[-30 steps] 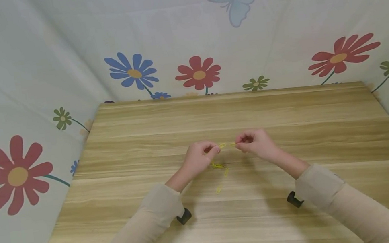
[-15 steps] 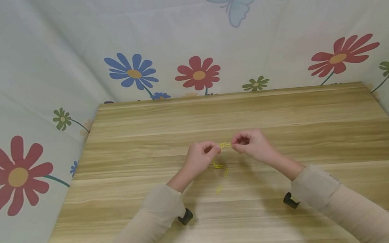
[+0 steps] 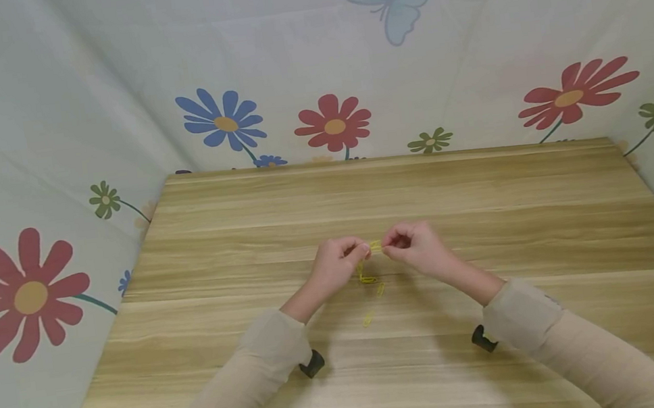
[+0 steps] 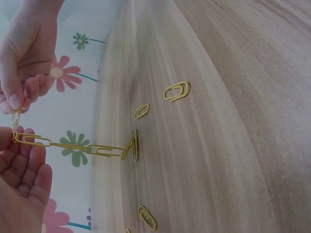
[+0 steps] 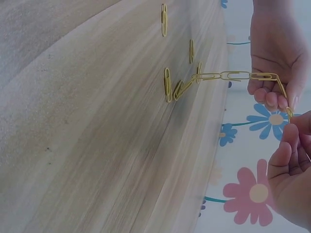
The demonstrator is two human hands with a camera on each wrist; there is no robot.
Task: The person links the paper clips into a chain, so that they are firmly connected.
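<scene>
In the head view my left hand (image 3: 337, 262) and right hand (image 3: 421, 247) face each other just above the table, fingertips nearly meeting. Between thumb and finger, the left hand pinches the top end of a chain of yellow paper clips (image 4: 73, 146). The chain hangs from there, its lower end lying on the wood. A further yellow paper clip (image 5: 289, 114) is pinched by the right hand, and it meets the clip at the left fingertips. Whether those two are hooked together I cannot tell. The fingertips hide parts of both.
Several loose yellow paper clips lie on the wooden table (image 3: 243, 221), among them one paper clip (image 4: 177, 91) and another paper clip (image 4: 147, 218) in the left wrist view. Behind the table hangs a pale curtain (image 3: 464, 24) printed with flowers and a butterfly.
My right hand has moved left with its paper clip, narrowing the gap to the left hand. The left hand has stayed nearly still, holding the chain.
</scene>
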